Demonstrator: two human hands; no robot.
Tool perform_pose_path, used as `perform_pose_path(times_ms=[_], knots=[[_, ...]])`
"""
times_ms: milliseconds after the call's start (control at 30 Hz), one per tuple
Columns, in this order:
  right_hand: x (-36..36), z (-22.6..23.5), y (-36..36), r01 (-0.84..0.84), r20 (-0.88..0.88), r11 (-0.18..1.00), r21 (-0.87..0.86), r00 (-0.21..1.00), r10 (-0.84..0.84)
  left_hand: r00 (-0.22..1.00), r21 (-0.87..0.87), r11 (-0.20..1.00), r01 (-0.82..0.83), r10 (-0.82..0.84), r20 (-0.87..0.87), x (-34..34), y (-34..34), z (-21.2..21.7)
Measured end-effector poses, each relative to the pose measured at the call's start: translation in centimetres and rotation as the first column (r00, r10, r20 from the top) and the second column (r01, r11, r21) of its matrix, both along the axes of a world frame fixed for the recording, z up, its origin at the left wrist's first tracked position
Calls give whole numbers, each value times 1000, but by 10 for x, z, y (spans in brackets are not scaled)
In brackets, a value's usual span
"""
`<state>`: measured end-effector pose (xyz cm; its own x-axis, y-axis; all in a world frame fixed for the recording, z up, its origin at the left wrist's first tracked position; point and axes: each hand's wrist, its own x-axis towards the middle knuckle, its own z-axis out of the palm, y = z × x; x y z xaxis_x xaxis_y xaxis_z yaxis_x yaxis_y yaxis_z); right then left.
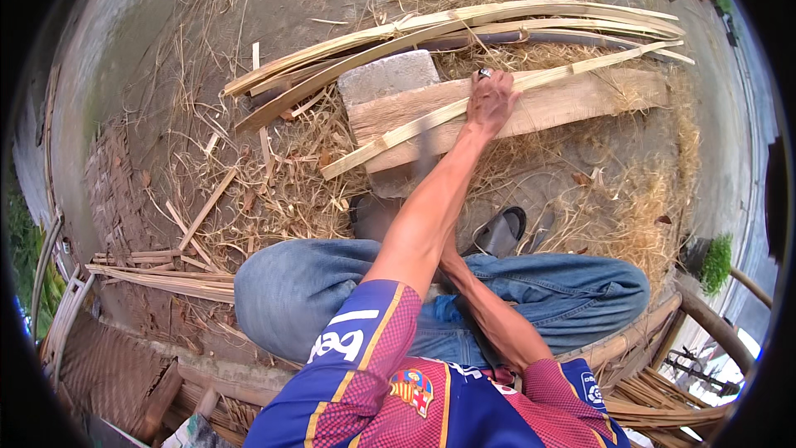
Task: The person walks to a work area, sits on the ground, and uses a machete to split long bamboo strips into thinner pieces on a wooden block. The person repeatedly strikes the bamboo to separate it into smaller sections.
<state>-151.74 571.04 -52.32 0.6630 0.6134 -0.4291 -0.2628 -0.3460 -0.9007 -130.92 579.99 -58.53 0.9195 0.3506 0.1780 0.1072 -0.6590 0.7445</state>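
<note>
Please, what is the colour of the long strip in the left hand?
The strip is pale cream-yellow; it shows best in the head view.

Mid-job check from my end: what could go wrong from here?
A slip could cut the person: a narrow grey blur, perhaps a blade, shows close by the left forearm, which hides the right hand.

The pale strip might twist or swing, since its far end overhangs the wooden board and only the left hand visibly steadies it.

The board might rock, as one end appears propped on the rough block.
</note>
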Motion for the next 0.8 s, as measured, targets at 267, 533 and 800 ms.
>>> perform_pose_path(times_ms=[267,533,800], knots=[[-21,-31,-16,-158,-151,985,69,974,167,999,46,999,-16,15,35,2,1,-10],[-41,-8,-4,-16,17,1000,-13,1000,17,999,-2,1000,-2,2,54,-5,-1,-4],[-15,-29,-5,-5,-181,996,86,983,20,997,38,998,-41,39,71,1,-1,-3]])
